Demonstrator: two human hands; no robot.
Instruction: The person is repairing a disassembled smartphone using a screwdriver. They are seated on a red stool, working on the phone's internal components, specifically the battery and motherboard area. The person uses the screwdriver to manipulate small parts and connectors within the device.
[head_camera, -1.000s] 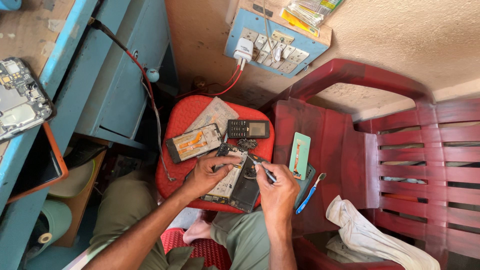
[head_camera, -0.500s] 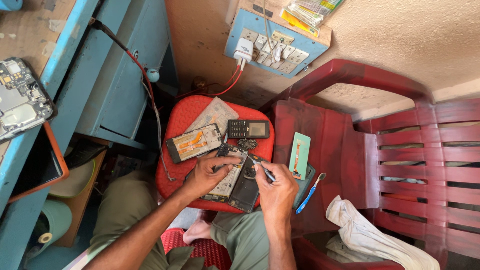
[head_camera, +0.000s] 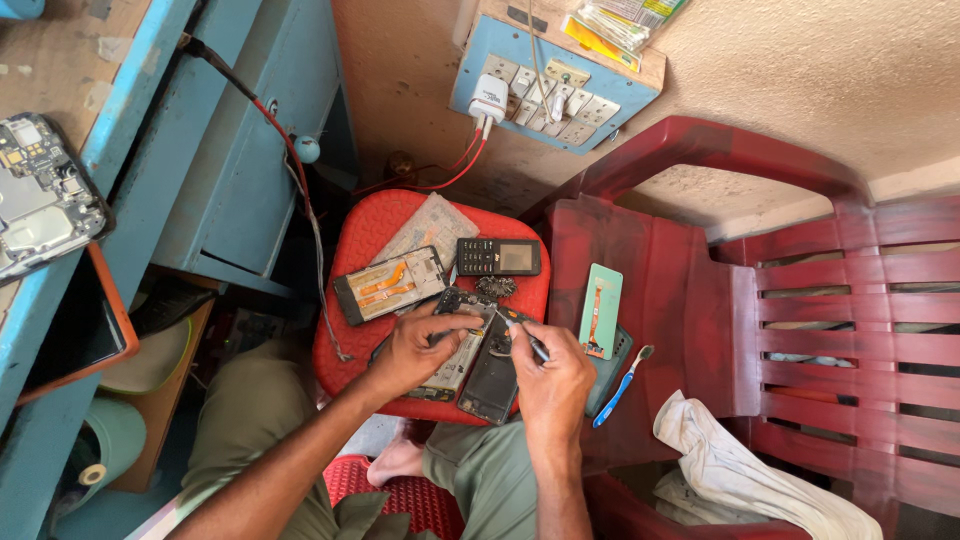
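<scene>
A red plastic stool (head_camera: 360, 330) is my bench, with a red chair (head_camera: 740, 300) to the right and a blue cabinet (head_camera: 230, 150) to the left. On the stool lies the opened smartphone (head_camera: 470, 365), dark, its back off and boards showing. My left hand (head_camera: 420, 350) presses it down with curled fingers; my right hand (head_camera: 555, 375) pinches a thin tool (head_camera: 525, 335) over it. Beside it sit one loose phone frame (head_camera: 390, 283) and one black keypad phone (head_camera: 498, 257).

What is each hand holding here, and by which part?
The right hand pinches a thin metal tool at its rear end. The left hand steadies the opened dark smartphone by its upper edge on the red stool.
</scene>
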